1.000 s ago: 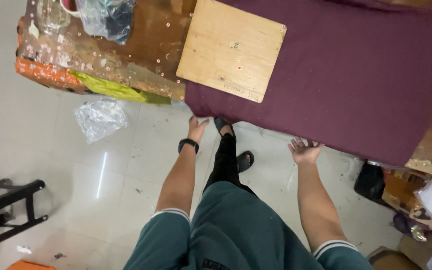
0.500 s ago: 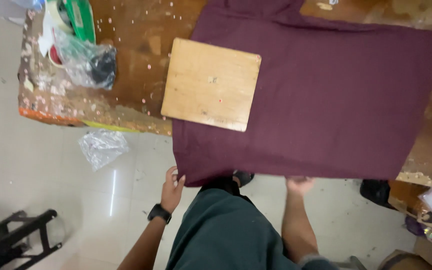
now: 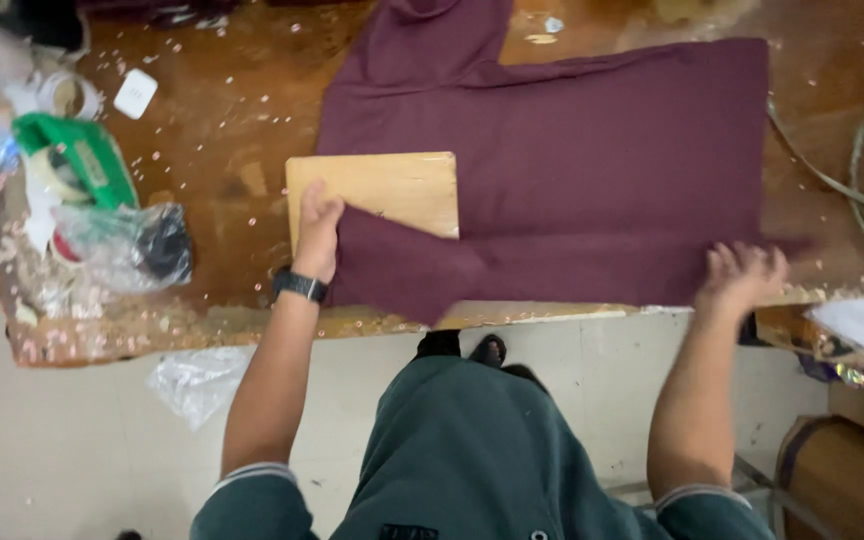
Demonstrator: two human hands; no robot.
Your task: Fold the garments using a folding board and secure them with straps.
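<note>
Left hand pinching a folded flap of maroon cloth over the wooden board, near left. Right hand flat, fingers spread, pressing the cloth's near right edge. Cloth spread across the table.

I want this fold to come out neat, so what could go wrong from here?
The left hand presses cloth over one corner of the board only; the board might slide and skew the fold. The right hand looks blurred at the table edge, so that end of the hem may slip off. Pale crumbs scattered on the table could get caught under the cloth.
</note>
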